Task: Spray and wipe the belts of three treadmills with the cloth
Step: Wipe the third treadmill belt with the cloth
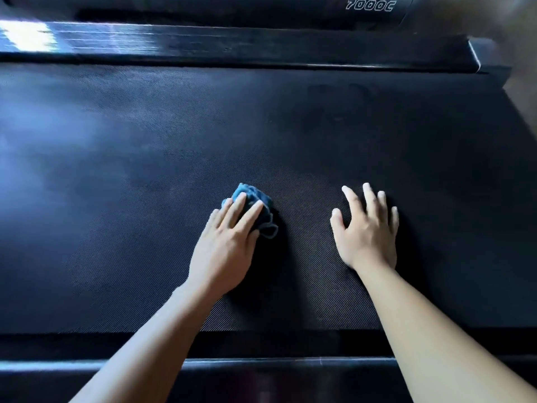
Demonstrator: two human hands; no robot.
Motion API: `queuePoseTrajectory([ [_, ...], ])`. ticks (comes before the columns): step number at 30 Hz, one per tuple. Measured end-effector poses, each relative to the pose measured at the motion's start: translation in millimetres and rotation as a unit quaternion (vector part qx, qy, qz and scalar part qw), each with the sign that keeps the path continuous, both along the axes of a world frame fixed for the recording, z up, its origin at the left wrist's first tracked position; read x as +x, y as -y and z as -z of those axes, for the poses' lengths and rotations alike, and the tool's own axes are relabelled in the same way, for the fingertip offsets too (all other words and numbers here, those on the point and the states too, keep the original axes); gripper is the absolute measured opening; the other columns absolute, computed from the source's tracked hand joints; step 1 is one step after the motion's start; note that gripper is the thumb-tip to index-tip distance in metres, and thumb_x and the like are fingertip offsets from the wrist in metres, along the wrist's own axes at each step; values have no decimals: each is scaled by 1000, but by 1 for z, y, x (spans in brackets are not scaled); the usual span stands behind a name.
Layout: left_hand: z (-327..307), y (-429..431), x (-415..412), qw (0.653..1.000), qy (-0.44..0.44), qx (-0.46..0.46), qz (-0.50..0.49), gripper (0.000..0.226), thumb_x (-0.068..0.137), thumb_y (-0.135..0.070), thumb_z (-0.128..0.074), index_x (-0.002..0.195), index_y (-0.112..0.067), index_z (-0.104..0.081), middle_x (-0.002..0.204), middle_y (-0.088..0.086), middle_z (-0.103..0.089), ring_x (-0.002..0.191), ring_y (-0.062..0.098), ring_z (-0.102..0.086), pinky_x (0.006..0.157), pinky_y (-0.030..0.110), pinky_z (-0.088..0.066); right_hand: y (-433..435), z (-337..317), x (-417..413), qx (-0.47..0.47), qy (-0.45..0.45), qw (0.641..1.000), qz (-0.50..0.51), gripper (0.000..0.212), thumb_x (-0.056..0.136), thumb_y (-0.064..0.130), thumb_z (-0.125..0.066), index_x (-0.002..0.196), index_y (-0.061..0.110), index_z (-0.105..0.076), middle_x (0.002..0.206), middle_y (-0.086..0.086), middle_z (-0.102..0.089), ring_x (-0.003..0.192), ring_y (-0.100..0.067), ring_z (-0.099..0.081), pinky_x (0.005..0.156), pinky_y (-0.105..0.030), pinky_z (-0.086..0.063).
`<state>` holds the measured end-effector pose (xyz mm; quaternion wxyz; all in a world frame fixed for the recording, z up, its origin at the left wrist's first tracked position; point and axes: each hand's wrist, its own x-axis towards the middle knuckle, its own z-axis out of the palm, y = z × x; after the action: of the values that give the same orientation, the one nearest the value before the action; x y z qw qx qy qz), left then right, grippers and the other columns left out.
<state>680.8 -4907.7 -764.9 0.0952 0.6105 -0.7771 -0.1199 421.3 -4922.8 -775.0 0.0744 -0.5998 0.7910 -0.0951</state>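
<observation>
Glossy blk side rail [232, 45] runs across the far side, w/ white glare [26, 36] at its left end and an end cap [476, 56] at rt. Behind it is a dark housing [203, 7] w/ pale 7000C lettering [369, 5]. Brownish blur [520, 30] top-rt, can't tell what. Near rail [43, 370] closest, bluish sheen along its edge.

"7000C" in pale outlined slanted characters, on the dark treadmill housing [370, 5] at the top edge of the view, beyond the far side rail [232, 43], no other lettering legible
</observation>
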Motion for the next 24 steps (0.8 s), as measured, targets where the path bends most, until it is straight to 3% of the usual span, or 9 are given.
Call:
queuePoseTrajectory([
  [6, 0, 16, 26, 994, -3, -2, -112, 51, 101, -30, -50, 151, -23, -40, 159, 14, -33, 146, 38, -29, 121, 48, -21, -2, -4, -3, 16, 12, 1000, -5, 55, 97, 50, -41, 150, 38, -31, 164, -1, -14, 151, -26, -7, 122, -47, -1],
  [10, -4, 37, -2, 988, -16, 9, -152, 53, 101, -28, -46, 153, -20, -35, 161, 17, -26, 148, 38, -22, 123, 42, -14, -2, -13, -8, 36, 49, 998, -21, 53, 99, 48, -42, 150, 36, -34, 164, -3, -13, 151, -25, -5, 122, -44, 1],
  [13, -9, 31, -34, 992, -17, 3, -122, 52, 101, -27, -48, 152, -18, -38, 159, 17, -30, 146, 40, -26, 121, 42, -17, -12, -20, -18, 43, 75, 996, -19, 51, 100, 45, -41, 149, 35, -35, 164, -2, -13, 151, -23, -3, 123, -41, 2],
  [17, -6, -9, -74, 1000, -6, -25, -16, 47, 94, -26, -53, 139, -14, -55, 146, 20, -49, 133, 43, -46, 110, 46, -37, -45, -22, -33, 34, 42, 998, -26, 52, 100, 45, -40, 150, 34, -33, 164, -2, -13, 151, -23, -2, 123, -41, 3],
  [21, -6, -64, -67, 999, 6, 8, 31, 53, 94, -38, -38, 143, -22, -52, 152, 12, -44, 139, 38, -41, 115, 50, -33, -83, -25, -52, 14, 28, 999, -13, 52, 100, 45, -42, 150, 34, -33, 163, -3, -17, 151, -25, -5, 122, -43, 2],
  [24, -5, -89, -33, 1000, 13, -1, -7, 56, 93, -39, -37, 144, -20, -50, 152, 15, -44, 138, 40, -41, 113, 52, -32, -109, -24, -74, 19, 11, 1000, 8, 53, 100, 45, -41, 150, 36, -31, 163, -3, -16, 151, -26, -5, 122, -44, 1],
])
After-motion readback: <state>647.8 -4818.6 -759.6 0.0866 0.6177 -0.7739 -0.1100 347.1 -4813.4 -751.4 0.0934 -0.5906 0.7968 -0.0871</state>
